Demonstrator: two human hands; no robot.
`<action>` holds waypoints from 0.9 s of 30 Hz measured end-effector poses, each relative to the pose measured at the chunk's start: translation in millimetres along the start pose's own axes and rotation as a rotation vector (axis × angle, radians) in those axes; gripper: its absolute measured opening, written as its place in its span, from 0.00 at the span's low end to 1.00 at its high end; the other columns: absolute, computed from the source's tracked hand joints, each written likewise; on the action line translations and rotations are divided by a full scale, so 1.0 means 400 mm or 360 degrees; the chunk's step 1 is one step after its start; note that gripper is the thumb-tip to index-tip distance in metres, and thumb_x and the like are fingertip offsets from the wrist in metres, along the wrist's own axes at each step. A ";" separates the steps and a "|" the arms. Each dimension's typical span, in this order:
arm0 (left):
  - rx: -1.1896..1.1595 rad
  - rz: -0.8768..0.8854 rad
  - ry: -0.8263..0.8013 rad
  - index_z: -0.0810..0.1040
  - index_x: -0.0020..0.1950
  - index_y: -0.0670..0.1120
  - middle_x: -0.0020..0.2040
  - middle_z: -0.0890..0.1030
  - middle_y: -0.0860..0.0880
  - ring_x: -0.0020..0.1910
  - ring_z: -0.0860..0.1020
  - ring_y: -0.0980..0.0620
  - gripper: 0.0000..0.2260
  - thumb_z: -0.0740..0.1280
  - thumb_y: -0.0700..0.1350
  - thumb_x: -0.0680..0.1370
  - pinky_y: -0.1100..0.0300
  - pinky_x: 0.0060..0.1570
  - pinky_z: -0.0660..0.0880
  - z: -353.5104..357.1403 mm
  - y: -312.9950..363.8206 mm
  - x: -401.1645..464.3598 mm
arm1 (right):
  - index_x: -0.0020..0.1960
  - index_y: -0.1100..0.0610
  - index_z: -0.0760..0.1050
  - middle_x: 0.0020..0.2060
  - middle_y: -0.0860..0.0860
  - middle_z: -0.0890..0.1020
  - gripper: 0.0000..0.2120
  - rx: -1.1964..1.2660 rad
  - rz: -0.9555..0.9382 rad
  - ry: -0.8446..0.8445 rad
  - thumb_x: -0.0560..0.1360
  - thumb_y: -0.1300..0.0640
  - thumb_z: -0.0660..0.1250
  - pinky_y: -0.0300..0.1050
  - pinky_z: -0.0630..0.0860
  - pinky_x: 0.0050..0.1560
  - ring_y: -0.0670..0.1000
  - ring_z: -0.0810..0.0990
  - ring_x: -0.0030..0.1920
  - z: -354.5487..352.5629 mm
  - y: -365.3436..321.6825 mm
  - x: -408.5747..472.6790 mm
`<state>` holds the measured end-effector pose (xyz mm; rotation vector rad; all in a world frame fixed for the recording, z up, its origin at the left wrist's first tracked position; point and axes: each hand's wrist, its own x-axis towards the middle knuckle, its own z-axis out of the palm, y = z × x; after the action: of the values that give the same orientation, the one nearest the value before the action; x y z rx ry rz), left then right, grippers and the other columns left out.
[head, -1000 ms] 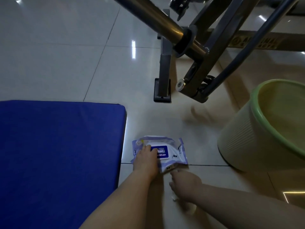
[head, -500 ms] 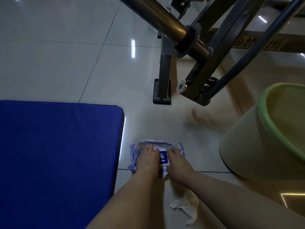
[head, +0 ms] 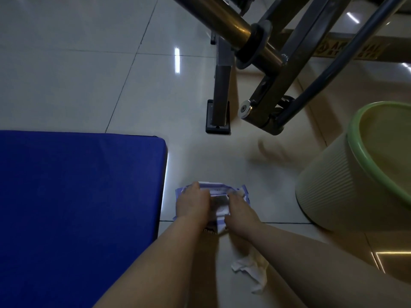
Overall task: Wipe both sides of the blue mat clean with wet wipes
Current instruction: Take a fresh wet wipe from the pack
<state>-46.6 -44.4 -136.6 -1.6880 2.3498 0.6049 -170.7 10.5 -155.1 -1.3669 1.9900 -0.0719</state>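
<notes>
A person crouched over a glossy tiled floor (head: 73,85) works at a soft plastic pack of wet wipes (head: 219,192), which lies just right of the blue mat (head: 77,207) so that fresh sheets are within reach of the surface to be cleaned. The left hand (head: 192,202) lies over the pack's left half, fingers spread flat and pressing down, apparently to hold the crinkly pouch in place. The right hand (head: 239,207) sits on the right half with its fingers curled in at the flap in the middle; whether they have hold of the flap or of a sheet beneath it cannot be told, since the hands hide the opening.

The mat fills the near left of the scene, flat on the floor, a padded slab with a rounded far-right corner and a smooth, faintly matte blue cover. A crumpled white wipe (head: 251,272) lies on the tiles near the right forearm (probably spent, to judge by its twisted shape). At right stands a ribbed, pale plastic bin (head: 329,192) with a green rim, handy for waste. A steel frame (head: 222,96) of tubes and square bars stands at the far side.
</notes>
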 end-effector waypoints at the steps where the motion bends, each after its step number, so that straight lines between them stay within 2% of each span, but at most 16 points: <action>1: -0.0058 -0.0048 0.0113 0.74 0.60 0.45 0.61 0.73 0.45 0.56 0.74 0.46 0.10 0.63 0.43 0.79 0.57 0.51 0.72 -0.009 -0.004 -0.003 | 0.73 0.57 0.58 0.70 0.54 0.67 0.29 0.0022 0.0005 0.0017 0.73 0.65 0.60 0.46 0.69 0.60 0.55 0.69 0.67 0.001 0.000 -0.004; 3: -0.0166 -0.0163 0.0307 0.74 0.56 0.46 0.56 0.73 0.46 0.50 0.75 0.49 0.06 0.63 0.44 0.80 0.58 0.45 0.73 -0.022 -0.008 -0.005 | 0.70 0.57 0.62 0.66 0.55 0.71 0.26 0.0060 0.0021 0.0050 0.73 0.66 0.59 0.48 0.71 0.58 0.55 0.72 0.63 0.006 0.000 -0.008; 5: -0.0390 -0.0303 0.0420 0.72 0.53 0.48 0.52 0.75 0.48 0.46 0.75 0.51 0.05 0.64 0.46 0.80 0.59 0.41 0.74 -0.027 -0.009 -0.004 | 0.68 0.55 0.65 0.66 0.54 0.71 0.25 0.0056 -0.0015 0.0057 0.72 0.68 0.58 0.48 0.72 0.58 0.55 0.72 0.64 0.008 -0.002 -0.012; 7: -0.0672 -0.0449 0.0383 0.72 0.50 0.48 0.47 0.78 0.48 0.43 0.76 0.50 0.04 0.63 0.48 0.80 0.57 0.39 0.73 -0.027 -0.005 0.003 | 0.72 0.51 0.63 0.70 0.52 0.67 0.32 0.0011 -0.0119 0.0050 0.71 0.70 0.57 0.46 0.70 0.62 0.53 0.67 0.69 0.009 -0.007 -0.010; 10: -0.0886 -0.0439 0.0230 0.76 0.50 0.48 0.48 0.80 0.48 0.46 0.78 0.49 0.05 0.63 0.48 0.80 0.52 0.47 0.77 -0.006 0.005 0.011 | 0.75 0.46 0.57 0.73 0.50 0.64 0.37 -0.0028 -0.0190 0.0059 0.71 0.71 0.57 0.44 0.69 0.61 0.52 0.66 0.70 0.001 -0.014 -0.007; 11: -0.0841 -0.0399 0.0201 0.77 0.52 0.48 0.51 0.80 0.48 0.49 0.78 0.49 0.06 0.65 0.48 0.79 0.51 0.50 0.77 0.003 0.008 0.010 | 0.75 0.46 0.57 0.73 0.50 0.64 0.36 -0.0020 -0.0184 0.0066 0.72 0.71 0.57 0.44 0.68 0.61 0.52 0.66 0.70 -0.003 -0.018 -0.010; 13: -0.0520 -0.0298 0.0145 0.76 0.61 0.47 0.60 0.76 0.48 0.59 0.74 0.48 0.17 0.69 0.54 0.76 0.53 0.58 0.74 0.024 0.018 0.009 | 0.74 0.48 0.60 0.72 0.48 0.65 0.32 -0.0001 -0.0184 0.0093 0.74 0.69 0.57 0.41 0.65 0.64 0.50 0.65 0.70 -0.007 -0.019 -0.013; 15: -0.0210 -0.0246 0.0061 0.69 0.69 0.45 0.68 0.68 0.44 0.68 0.66 0.44 0.29 0.70 0.59 0.73 0.52 0.64 0.69 0.038 0.029 0.008 | 0.70 0.51 0.65 0.71 0.49 0.65 0.25 -0.0028 -0.0146 0.0113 0.75 0.65 0.58 0.43 0.63 0.65 0.50 0.66 0.69 -0.005 -0.020 -0.012; 17: -0.0094 -0.0256 -0.0004 0.63 0.72 0.44 0.71 0.63 0.41 0.72 0.61 0.41 0.34 0.70 0.59 0.73 0.51 0.66 0.66 0.044 0.038 0.007 | 0.65 0.54 0.70 0.70 0.51 0.66 0.18 -0.0115 -0.0076 0.0071 0.75 0.60 0.62 0.45 0.67 0.63 0.52 0.69 0.67 0.002 -0.020 -0.007; 19: -0.0041 -0.0283 -0.0037 0.62 0.72 0.43 0.72 0.62 0.41 0.73 0.59 0.40 0.33 0.69 0.58 0.74 0.51 0.65 0.66 0.055 0.045 0.011 | 0.61 0.55 0.73 0.68 0.53 0.66 0.14 -0.0140 -0.0050 0.0030 0.75 0.59 0.64 0.45 0.69 0.61 0.53 0.71 0.63 0.007 -0.021 -0.003; 22: -0.0071 -0.0310 -0.0008 0.65 0.72 0.43 0.72 0.62 0.42 0.72 0.60 0.42 0.25 0.64 0.54 0.79 0.53 0.64 0.67 0.057 0.049 0.007 | 0.64 0.52 0.75 0.68 0.53 0.64 0.16 -0.0093 -0.0100 0.0052 0.77 0.59 0.61 0.42 0.67 0.62 0.53 0.70 0.64 0.009 -0.023 0.000; 25: -0.0257 -0.0311 0.0032 0.66 0.71 0.43 0.70 0.64 0.43 0.70 0.64 0.45 0.21 0.63 0.48 0.80 0.54 0.65 0.68 0.051 0.038 -0.001 | 0.67 0.49 0.73 0.69 0.52 0.63 0.18 -0.0028 -0.0142 0.0054 0.78 0.58 0.61 0.41 0.64 0.64 0.53 0.67 0.67 0.015 -0.022 0.004; 27: -0.0596 -0.0405 0.0095 0.70 0.68 0.46 0.66 0.70 0.45 0.64 0.71 0.46 0.17 0.62 0.43 0.80 0.51 0.61 0.73 0.050 0.025 -0.009 | 0.65 0.51 0.74 0.69 0.52 0.65 0.17 -0.0004 -0.0128 0.0088 0.77 0.59 0.60 0.41 0.65 0.64 0.52 0.68 0.65 0.022 -0.019 0.009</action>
<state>-56.6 -30.2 -151.0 -2.1444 2.1041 1.0041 -160.3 7.0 -160.5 -1.4608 1.9807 -0.1460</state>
